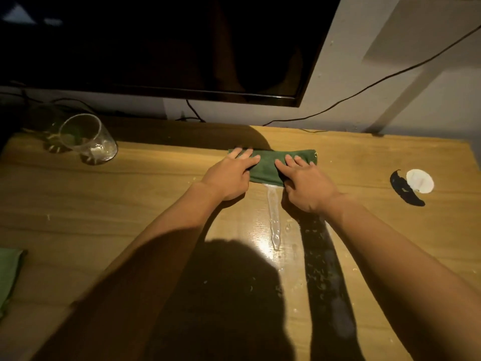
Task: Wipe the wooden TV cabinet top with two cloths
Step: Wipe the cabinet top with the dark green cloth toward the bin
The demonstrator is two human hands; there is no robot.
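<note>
A folded dark green cloth (268, 166) lies on the wooden cabinet top (130, 204) near the back, just under the TV. My left hand (230, 175) presses flat on its left end with straight fingers. My right hand (305, 185) presses flat on its right part the same way. A streak of spilled water (274, 220) runs from the cloth's near edge toward me, with droplets scattered beside it. A second, lighter green cloth (9, 272) lies at the left edge, partly out of frame.
A clear glass (88, 139) lies tipped at the back left. The black TV screen (166, 45) hangs over the back edge. A white disc (420, 181) with a black mark beside it sits at the right. Cables run along the wall.
</note>
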